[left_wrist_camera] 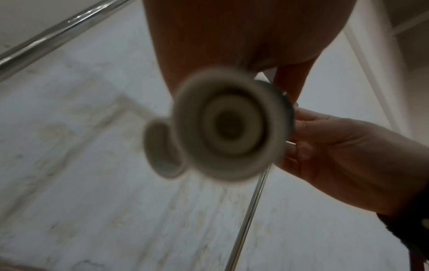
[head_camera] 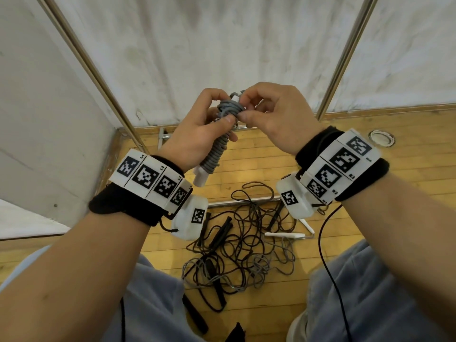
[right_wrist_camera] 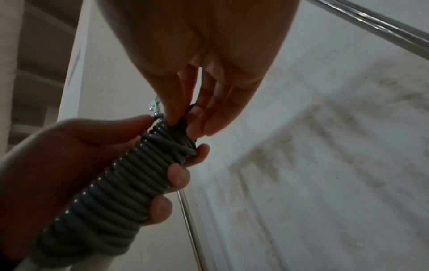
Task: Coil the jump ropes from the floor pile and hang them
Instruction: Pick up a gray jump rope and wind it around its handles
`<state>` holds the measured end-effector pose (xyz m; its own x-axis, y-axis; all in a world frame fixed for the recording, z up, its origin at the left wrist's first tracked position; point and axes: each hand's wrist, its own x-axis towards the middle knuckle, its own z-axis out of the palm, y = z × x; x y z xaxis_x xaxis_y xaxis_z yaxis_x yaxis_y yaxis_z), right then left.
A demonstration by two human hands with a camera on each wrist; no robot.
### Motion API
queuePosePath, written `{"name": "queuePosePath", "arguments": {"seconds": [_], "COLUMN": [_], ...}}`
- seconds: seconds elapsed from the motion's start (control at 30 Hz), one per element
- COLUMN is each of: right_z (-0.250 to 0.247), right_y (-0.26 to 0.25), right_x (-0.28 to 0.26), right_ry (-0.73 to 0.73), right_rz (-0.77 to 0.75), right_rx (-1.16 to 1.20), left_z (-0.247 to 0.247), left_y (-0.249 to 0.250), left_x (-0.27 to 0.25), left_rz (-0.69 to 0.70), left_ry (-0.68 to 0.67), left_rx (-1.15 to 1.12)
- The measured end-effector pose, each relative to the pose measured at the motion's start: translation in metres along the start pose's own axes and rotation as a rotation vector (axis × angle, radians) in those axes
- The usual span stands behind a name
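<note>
- The step in hand looks like the finish of coiling one rope: a grey jump rope (head_camera: 220, 134) is wound in tight turns around its own white handles (head_camera: 200, 177), and the loose end is being tucked or fastened at the top of the bundle.
- The left hand (head_camera: 197, 134) has its grip curled around the bundle, thumb across the front and fingertips (right_wrist_camera: 178, 177) pressed onto the coils from the far side.
- The right hand (head_camera: 269, 117) has its grip pressed together on the rope at the top wraps, thumb and fingertips pinching a strand beside a small metal fitting (right_wrist_camera: 154, 107).
- The bundle is held in the air at chest height, above the floor pile (head_camera: 241, 248) of tangled dark and grey ropes on the wooden floor (head_camera: 370, 174).
- Its long axis runs diagonally: the lower handle ends point down toward the left wrist, the top end points up and away toward the white wall (head_camera: 222, 45).
- The next move, as I judge it, calls for locking the end so the wraps do not spring loose, then lifting the bundle to hang it; the metal poles (head_camera: 343, 58) nearby may belong to the rack, but no hook shows.
</note>
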<state>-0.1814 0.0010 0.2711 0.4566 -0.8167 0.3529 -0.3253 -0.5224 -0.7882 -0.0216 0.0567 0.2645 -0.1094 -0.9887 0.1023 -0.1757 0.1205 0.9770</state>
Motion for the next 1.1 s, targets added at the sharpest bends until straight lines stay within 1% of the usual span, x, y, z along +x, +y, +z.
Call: {"name": "queuePosePath", "arguments": {"seconds": [0.2, 0.3, 0.53, 0.6, 0.7, 0.8, 0.87, 0.93, 1.1], "right_z": [-0.002, -0.004, -0.004, -0.004, -0.006, -0.006, -0.006, -0.005, 0.003], "right_y": [0.0, -0.002, -0.003, -0.003, -0.004, -0.005, -0.004, -0.004, -0.003], "right_x": [0.002, 0.004, 0.001, -0.001, -0.005, -0.008, -0.008, -0.007, -0.009], "right_ry": [-0.085, -0.088, -0.089, -0.089, -0.108, -0.143, -0.151, -0.139, -0.115], "right_rz": [-0.002, -0.013, -0.005, 0.007, 0.02, 0.075, 0.117, 0.12, 0.066], "right_rx": [-0.061, -0.069, -0.111, -0.08, 0.031, 0.204, 0.298, 0.321, 0.174], "left_z": [0.002, 0.001, 0.002, 0.001, 0.001, 0.001, 0.001, 0.002, 0.007], "left_y": [0.004, 0.005, 0.001, 0.0, 0.001, 0.001, 0.0, 0.0, -0.003], "left_x": [-0.004, -0.003, 0.0, 0.001, 0.001, 0.0, 0.0, 0.0, 0.0], "left_rz": [-0.029, -0.037, -0.032, -0.033, -0.029, -0.036, -0.032, -0.021, -0.018], "left_ry": [-0.019, -0.017, -0.008, -0.019, -0.048, -0.065, -0.05, -0.032, 0.082], "left_rx": [-0.089, -0.131, -0.065, -0.061, -0.056, -0.058, -0.028, -0.016, -0.053]}}
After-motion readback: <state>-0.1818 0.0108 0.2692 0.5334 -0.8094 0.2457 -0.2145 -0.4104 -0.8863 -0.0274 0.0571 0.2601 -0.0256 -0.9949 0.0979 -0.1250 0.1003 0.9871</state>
